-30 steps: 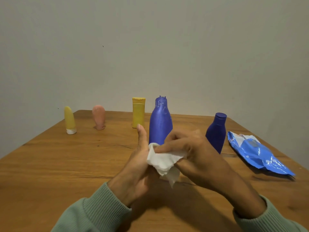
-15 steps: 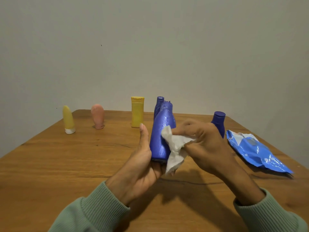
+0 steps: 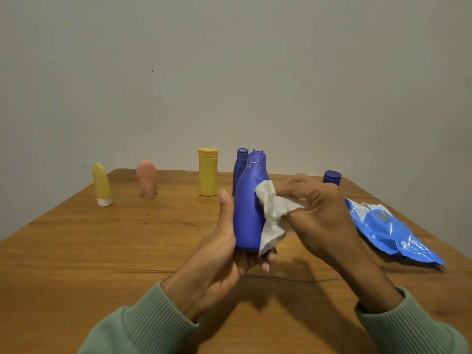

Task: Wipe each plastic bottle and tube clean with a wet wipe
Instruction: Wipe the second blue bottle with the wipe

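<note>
My left hand (image 3: 224,251) holds a tall blue plastic bottle (image 3: 247,208) upright above the table, thumb along its left side and fingers under its base. My right hand (image 3: 316,213) pinches a crumpled white wet wipe (image 3: 274,215) and presses it against the bottle's right side. On the table behind stand a yellow tube (image 3: 101,185), a pink tube (image 3: 147,178), a yellow bottle (image 3: 208,171), a second blue bottle (image 3: 240,164) partly hidden by the held one, and a third blue bottle (image 3: 331,177) mostly hidden behind my right hand.
A blue wet-wipe pack (image 3: 390,233) lies flat at the table's right side. The wooden table (image 3: 102,251) ends at a plain grey wall behind the row of containers.
The wipe has moved from the bottle's base up to its right shoulder. The bottle has been raised slightly, and a second blue bottle has come into view behind it.
</note>
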Tool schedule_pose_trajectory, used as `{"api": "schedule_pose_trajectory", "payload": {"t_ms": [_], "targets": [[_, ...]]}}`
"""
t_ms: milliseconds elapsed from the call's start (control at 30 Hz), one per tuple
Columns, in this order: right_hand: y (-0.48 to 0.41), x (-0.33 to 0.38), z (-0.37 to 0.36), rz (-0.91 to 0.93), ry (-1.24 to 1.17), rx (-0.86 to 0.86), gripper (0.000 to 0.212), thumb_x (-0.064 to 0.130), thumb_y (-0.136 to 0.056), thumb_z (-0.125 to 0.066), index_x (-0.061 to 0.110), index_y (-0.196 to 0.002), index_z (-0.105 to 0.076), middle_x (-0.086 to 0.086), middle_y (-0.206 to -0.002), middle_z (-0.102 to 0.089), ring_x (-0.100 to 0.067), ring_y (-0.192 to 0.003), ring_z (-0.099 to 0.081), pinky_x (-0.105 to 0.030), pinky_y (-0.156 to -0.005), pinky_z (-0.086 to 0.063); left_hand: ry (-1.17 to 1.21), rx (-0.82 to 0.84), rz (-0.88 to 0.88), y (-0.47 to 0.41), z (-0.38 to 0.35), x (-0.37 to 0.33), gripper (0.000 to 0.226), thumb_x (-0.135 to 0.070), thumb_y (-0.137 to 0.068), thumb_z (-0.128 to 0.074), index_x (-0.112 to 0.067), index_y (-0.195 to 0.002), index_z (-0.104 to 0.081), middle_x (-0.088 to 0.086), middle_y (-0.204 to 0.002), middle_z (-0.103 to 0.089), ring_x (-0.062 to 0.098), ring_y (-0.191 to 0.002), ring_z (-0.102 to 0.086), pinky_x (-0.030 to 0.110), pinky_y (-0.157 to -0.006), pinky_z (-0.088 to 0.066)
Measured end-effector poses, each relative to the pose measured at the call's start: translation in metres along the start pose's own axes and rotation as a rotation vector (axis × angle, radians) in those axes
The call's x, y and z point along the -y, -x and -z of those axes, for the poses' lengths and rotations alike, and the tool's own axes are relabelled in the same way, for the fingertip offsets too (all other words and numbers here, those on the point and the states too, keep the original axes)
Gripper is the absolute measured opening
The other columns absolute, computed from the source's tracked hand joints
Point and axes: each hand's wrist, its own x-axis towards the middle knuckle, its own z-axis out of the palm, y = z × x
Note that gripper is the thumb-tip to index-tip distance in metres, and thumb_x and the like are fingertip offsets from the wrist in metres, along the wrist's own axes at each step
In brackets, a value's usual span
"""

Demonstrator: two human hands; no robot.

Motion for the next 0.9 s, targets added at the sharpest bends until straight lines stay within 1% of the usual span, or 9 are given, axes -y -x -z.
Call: {"api": "schedule_pose_trajectory", "payload": {"t_ms": [133,200,333,500,567,667,700,833,900], "targets": [[0.003,0.007,0.002,0.098,0.022,0.245,0.034,0.003,-0.077,-0.07,0.028,-0.098,-0.068,0.012,-0.093,-0.062,-0.003,-0.09,-0.058,-0.01,-0.07,-0.046,0.117,-0.04,0.015,-0.002,-0.001,0.002,0.077,-0.062,-0.075,-0.048,-0.005,-0.125,-0.055,0.022,-0.105,-0.07,0.031,-0.089,-0.071,0.041,-0.069,-0.061],[0.003,0.005,0.002,0.136,0.067,0.191,0.029,0.005,-0.076,-0.067,0.021,-0.099,-0.071,0.011,-0.09,-0.062,-0.004,-0.085,-0.059,-0.01,-0.066,-0.045,0.059,-0.014,-0.005,-0.001,-0.001,0.001,0.075,-0.064,-0.077,-0.044,-0.006,-0.124,-0.057,0.021,-0.102,-0.071,0.03,-0.087,-0.071,0.04,-0.069,-0.061],[0.001,-0.001,0.002,0.089,0.147,-0.011,0.03,0.002,-0.08,-0.065,0.019,-0.105,-0.068,0.017,-0.09,-0.057,-0.006,-0.083,-0.059,-0.008,-0.066,-0.045,-0.126,0.021,-0.031,0.001,0.0,0.002,0.078,-0.069,-0.084,-0.028,-0.008,-0.124,-0.057,0.018,-0.084,-0.066,0.026,-0.063,-0.059,0.032,-0.052,-0.051],[0.001,0.004,0.005,0.062,0.066,0.244,0.04,-0.002,-0.077,-0.067,0.026,-0.107,-0.066,0.018,-0.095,-0.059,-0.001,-0.092,-0.056,-0.011,-0.07,-0.046,-0.109,-0.058,-0.034,0.001,-0.003,0.0,0.067,-0.064,-0.078,-0.041,-0.012,-0.115,-0.061,0.017,-0.09,-0.072,0.028,-0.073,-0.069,0.041,-0.065,-0.057],[0.001,0.003,0.006,0.036,0.062,0.16,0.043,-0.004,-0.077,-0.065,0.03,-0.105,-0.064,0.018,-0.093,-0.058,-0.001,-0.09,-0.056,-0.01,-0.069,-0.045,-0.225,-0.034,-0.023,0.002,-0.001,0.002,0.069,-0.067,-0.08,-0.038,-0.013,-0.113,-0.064,0.019,-0.091,-0.071,0.028,-0.073,-0.066,0.04,-0.065,-0.054],[0.001,0.002,0.005,0.051,0.101,-0.049,0.037,0.003,-0.079,-0.059,0.026,-0.107,-0.065,0.011,-0.091,-0.058,-0.004,-0.087,-0.055,-0.01,-0.067,-0.046,-0.301,0.048,0.026,0.006,-0.001,0.003,0.076,-0.072,-0.081,-0.03,-0.013,-0.115,-0.064,0.018,-0.084,-0.066,0.025,-0.066,-0.061,0.032,-0.056,-0.052],[0.001,0.003,0.005,0.057,0.101,-0.047,0.036,0.003,-0.079,-0.059,0.024,-0.108,-0.066,0.01,-0.092,-0.057,-0.005,-0.088,-0.054,-0.011,-0.068,-0.046,-0.305,0.055,0.027,0.006,-0.001,0.004,0.075,-0.072,-0.081,-0.029,-0.014,-0.113,-0.065,0.018,-0.082,-0.065,0.025,-0.065,-0.061,0.032,-0.055,-0.052],[0.003,0.009,0.006,0.117,0.14,0.196,0.036,0.001,-0.077,-0.066,0.021,-0.107,-0.068,0.012,-0.095,-0.056,-0.005,-0.095,-0.052,-0.017,-0.07,-0.047,-0.333,0.044,0.006,0.008,-0.004,0.002,0.073,-0.071,-0.077,-0.03,-0.014,-0.105,-0.065,0.017,-0.076,-0.066,0.024,-0.061,-0.061,0.031,-0.052,-0.051],[0.002,0.008,0.006,0.145,0.135,0.108,0.034,0.006,-0.076,-0.061,0.02,-0.107,-0.068,0.011,-0.094,-0.056,-0.005,-0.093,-0.053,-0.014,-0.07,-0.046,-0.346,0.064,0.013,0.008,-0.004,0.0,0.073,-0.071,-0.08,-0.028,-0.014,-0.107,-0.064,0.017,-0.077,-0.065,0.024,-0.061,-0.061,0.03,-0.052,-0.051]]}}
